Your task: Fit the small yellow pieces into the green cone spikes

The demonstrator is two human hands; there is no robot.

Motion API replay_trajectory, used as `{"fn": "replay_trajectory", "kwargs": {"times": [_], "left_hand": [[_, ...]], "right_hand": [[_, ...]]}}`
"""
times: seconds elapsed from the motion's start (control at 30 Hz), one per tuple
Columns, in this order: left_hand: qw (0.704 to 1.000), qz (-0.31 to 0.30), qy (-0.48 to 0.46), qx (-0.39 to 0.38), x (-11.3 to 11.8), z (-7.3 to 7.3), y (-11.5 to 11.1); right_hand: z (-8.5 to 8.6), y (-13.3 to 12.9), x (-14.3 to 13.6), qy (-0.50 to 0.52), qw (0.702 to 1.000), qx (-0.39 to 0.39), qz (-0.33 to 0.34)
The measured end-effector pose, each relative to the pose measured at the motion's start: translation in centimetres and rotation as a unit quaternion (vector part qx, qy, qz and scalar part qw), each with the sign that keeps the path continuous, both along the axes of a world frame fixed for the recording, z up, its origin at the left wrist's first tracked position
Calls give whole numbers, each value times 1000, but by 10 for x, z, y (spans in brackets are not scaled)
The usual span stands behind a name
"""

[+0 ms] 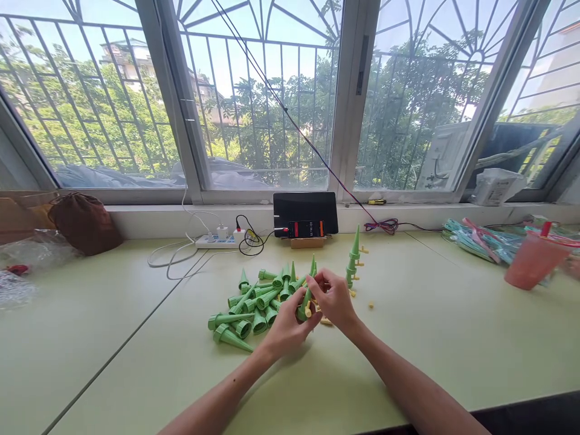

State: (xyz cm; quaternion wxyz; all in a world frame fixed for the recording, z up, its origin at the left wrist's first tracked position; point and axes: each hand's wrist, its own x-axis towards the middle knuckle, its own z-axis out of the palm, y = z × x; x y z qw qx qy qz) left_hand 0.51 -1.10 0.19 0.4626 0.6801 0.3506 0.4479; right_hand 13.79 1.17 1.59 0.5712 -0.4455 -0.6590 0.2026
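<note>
My left hand is closed around a green plant watering spike, its wide end low and its point tilted up. A small yellow valve sticks out of its side near the wide end. My right hand pinches at the upper part of the same spike; its fingertips partly hide what they grip. Left of the hands lies a heap of green spikes with several yellow valves partly hidden among them. Farther right stands an upright stack of green spikes, yellow valves jutting from its right side.
One loose yellow piece lies right of the stack. Behind are a phone against a black tablet, and a white power strip with cables. A red cup and plastic-wrapped bundles stand at right, a brown pouch at left.
</note>
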Motion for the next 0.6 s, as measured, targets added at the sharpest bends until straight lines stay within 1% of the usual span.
{"fn": "replay_trajectory", "kwargs": {"times": [0.17,0.27,0.33,0.5,0.6], "left_hand": [[1000,-5,21,5,0,0,1],[999,0,30,24,0,0,1],[997,20,43,53,-1,0,1],[979,117,93,141,-2,-2,3],[969,138,116,168,-3,-4,5]], "right_hand": [[-2,1,0,-4,1000,-3,-7],[-3,1,0,-10,1000,-2,-7],[-3,1,0,-12,1000,2,-9],[-4,1,1,-21,999,29,-19],[-4,1,1,-25,999,42,-21]]}}
